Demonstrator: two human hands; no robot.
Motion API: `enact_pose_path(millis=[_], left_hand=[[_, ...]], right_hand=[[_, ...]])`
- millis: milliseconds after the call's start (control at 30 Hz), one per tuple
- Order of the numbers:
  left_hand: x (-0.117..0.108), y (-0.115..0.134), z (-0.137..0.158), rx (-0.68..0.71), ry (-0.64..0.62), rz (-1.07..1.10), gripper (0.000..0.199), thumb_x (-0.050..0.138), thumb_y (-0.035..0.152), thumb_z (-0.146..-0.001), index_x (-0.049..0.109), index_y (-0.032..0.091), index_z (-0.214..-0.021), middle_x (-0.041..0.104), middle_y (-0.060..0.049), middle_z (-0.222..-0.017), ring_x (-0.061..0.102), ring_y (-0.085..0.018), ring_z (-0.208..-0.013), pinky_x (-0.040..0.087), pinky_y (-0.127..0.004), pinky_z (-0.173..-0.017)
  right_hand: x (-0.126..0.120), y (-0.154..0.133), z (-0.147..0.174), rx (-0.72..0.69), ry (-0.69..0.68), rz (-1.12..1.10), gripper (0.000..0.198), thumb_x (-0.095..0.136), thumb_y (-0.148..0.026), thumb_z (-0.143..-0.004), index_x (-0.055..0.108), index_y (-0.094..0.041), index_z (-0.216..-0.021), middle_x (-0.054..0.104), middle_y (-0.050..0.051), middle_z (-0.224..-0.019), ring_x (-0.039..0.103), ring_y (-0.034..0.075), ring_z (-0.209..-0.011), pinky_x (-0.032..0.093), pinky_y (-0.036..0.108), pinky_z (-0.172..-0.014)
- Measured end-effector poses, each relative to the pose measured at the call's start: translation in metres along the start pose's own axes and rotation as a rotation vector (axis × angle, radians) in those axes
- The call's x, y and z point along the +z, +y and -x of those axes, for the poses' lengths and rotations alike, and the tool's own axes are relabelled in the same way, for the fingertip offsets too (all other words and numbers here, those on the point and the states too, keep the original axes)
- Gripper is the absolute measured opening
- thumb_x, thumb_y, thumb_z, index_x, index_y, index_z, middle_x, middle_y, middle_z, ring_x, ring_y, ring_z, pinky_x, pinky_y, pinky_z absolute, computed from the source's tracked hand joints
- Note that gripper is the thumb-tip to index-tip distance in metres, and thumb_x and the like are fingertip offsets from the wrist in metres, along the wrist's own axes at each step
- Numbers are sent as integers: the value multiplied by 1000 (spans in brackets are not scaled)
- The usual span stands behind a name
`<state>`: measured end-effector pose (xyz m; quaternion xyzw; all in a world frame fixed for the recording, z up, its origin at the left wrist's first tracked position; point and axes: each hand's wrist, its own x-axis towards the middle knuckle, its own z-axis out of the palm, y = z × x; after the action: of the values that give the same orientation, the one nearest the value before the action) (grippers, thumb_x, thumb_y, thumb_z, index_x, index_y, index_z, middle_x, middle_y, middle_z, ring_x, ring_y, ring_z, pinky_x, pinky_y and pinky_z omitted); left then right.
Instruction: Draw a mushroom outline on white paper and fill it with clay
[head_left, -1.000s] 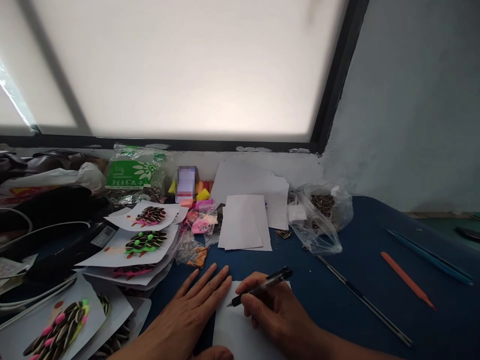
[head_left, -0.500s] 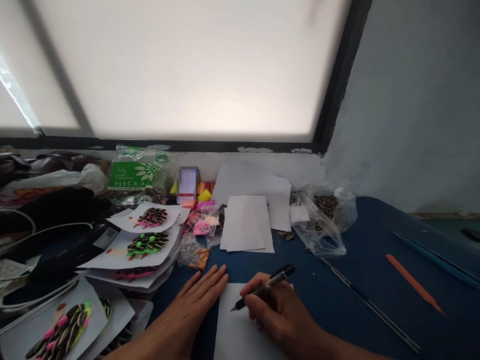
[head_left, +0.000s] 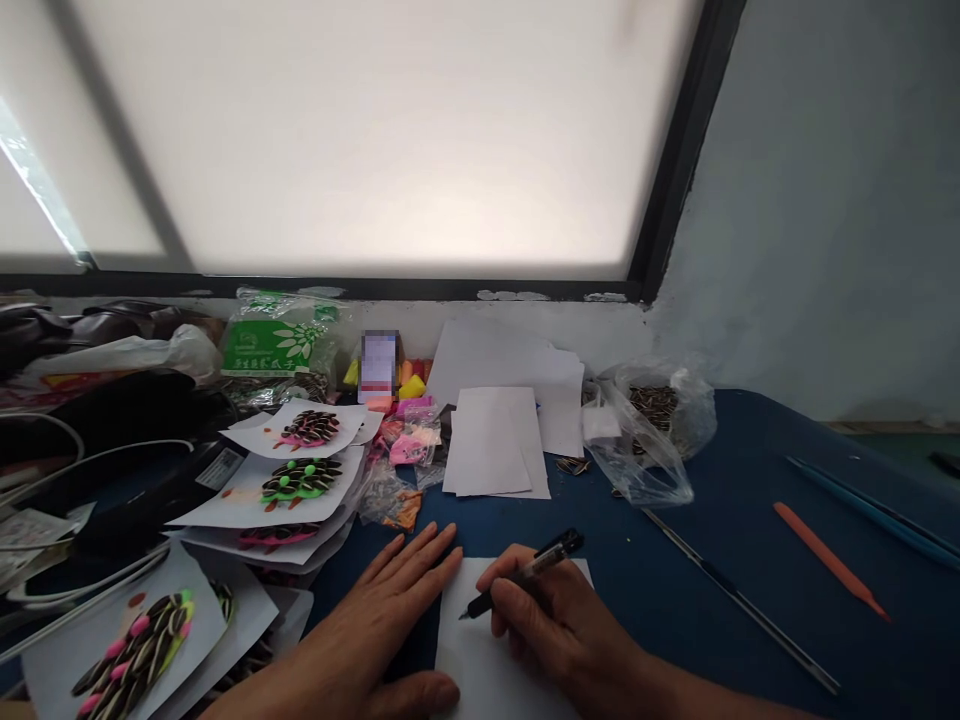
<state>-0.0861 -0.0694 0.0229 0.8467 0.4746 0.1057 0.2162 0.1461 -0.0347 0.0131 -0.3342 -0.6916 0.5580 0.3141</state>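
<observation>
My right hand (head_left: 555, 620) is closed around a black pen (head_left: 525, 574), its tip low over a white sheet of paper (head_left: 469, 655). Whether the tip touches the paper I cannot tell; no clear marks show on the sheet. Flat on the blue table (head_left: 637, 620), my left hand (head_left: 390, 620) lies with its fingers stretched out, its thumb at the sheet's left edge. Left of it are stacked cards with sunflower seeds and coloured clay, among them a green-trimmed card (head_left: 296, 480) and a pink-dotted card (head_left: 135, 650).
Blank paper (head_left: 491, 440) lies behind my hands, near a clear bag of seeds (head_left: 652, 425). To the right are a metal rod (head_left: 739, 595), an orange clay tool (head_left: 829, 558) and blue tweezers (head_left: 870, 510). A phone (head_left: 379, 365) stands by clay packets (head_left: 412, 440); a green seed bag (head_left: 274, 345) sits behind.
My left thumb now shows at the paper's edge. The pen tip has shifted very slightly over the sheet. The whole view has moved a little.
</observation>
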Motion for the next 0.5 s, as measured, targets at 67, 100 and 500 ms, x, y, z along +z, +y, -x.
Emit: enact_pose_path(millis=[67, 100, 500], left_hand=[[-2, 1, 0, 18, -1, -9, 82, 68, 54, -90, 18, 41, -154, 17, -1, -161, 18, -31, -148, 19, -55, -118], [-3, 1, 0, 18, -3, -10, 83, 68, 55, -90, 18, 41, -154, 17, -1, -161, 18, -32, -148, 19, -55, -118], [-2, 3, -1, 9, 8, -26, 76, 58, 64, -93, 24, 37, -154, 19, -1, -161, 20, -32, -147, 19, -52, -119]], right_hand=[[0, 0, 0, -19, -8, 23, 44, 47, -60, -97, 59, -19, -89, 57, 0, -73, 52, 12, -60, 42, 23, -56], [0, 0, 0, -28, -10, 32, 45, 47, -61, -97, 59, -18, -89, 57, -1, -73, 52, 11, -59, 41, 23, -56], [1, 1, 2, -126, 39, 152, 42, 45, -56, -99, 63, -19, -95, 64, 3, -78, 57, 15, -66, 43, 26, -60]])
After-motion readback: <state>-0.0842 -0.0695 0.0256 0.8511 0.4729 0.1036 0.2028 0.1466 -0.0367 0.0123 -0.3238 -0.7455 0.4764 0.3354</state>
